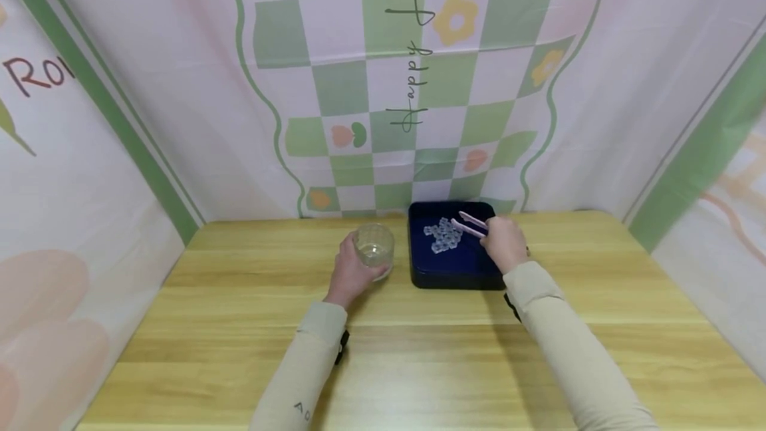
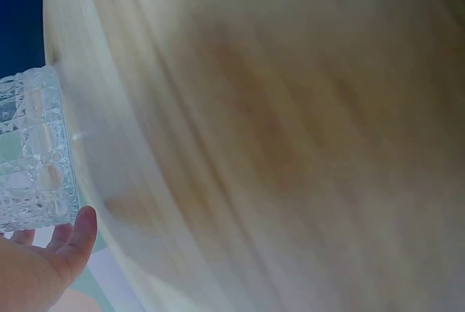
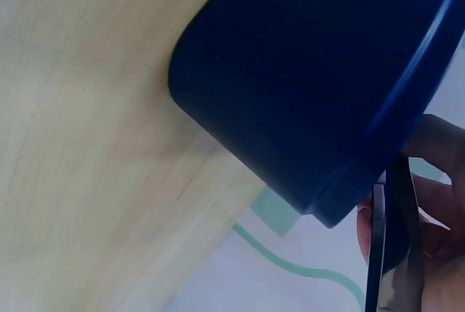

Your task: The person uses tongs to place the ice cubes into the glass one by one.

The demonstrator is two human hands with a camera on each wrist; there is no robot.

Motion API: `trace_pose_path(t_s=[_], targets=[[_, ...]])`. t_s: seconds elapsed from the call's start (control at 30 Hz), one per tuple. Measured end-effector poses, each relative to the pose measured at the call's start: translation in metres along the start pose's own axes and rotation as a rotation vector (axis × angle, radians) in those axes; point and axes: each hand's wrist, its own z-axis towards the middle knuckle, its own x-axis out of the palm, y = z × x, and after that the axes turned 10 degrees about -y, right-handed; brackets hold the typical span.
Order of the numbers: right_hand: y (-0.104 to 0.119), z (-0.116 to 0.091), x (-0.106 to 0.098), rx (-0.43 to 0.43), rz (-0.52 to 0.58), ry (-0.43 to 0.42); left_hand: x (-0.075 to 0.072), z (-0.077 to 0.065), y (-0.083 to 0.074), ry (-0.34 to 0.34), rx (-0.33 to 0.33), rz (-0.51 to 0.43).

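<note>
We partly lose slim pale-pink tongs [image 1: 469, 229] in gripping right hand [image 1: 505, 243] | left hand [image 1: 351, 274] clasps clear, faceted, round tumbler [image 1: 375, 243]

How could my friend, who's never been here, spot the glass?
Find the wooden table, then the dark blue tray on it. Just left of that, the left hand holds the glass. It's round and see-through, much bigger than the clear little pieces in the tray.
</note>
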Motion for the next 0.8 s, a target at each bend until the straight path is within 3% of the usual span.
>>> trace_pose_path(t_s=[0.8], targets=[[0.0002,0.0001,-0.0034,0.025,0.011,0.054,-0.0018,-0.0028,-0.0049,0.005,-0.013,0.006]])
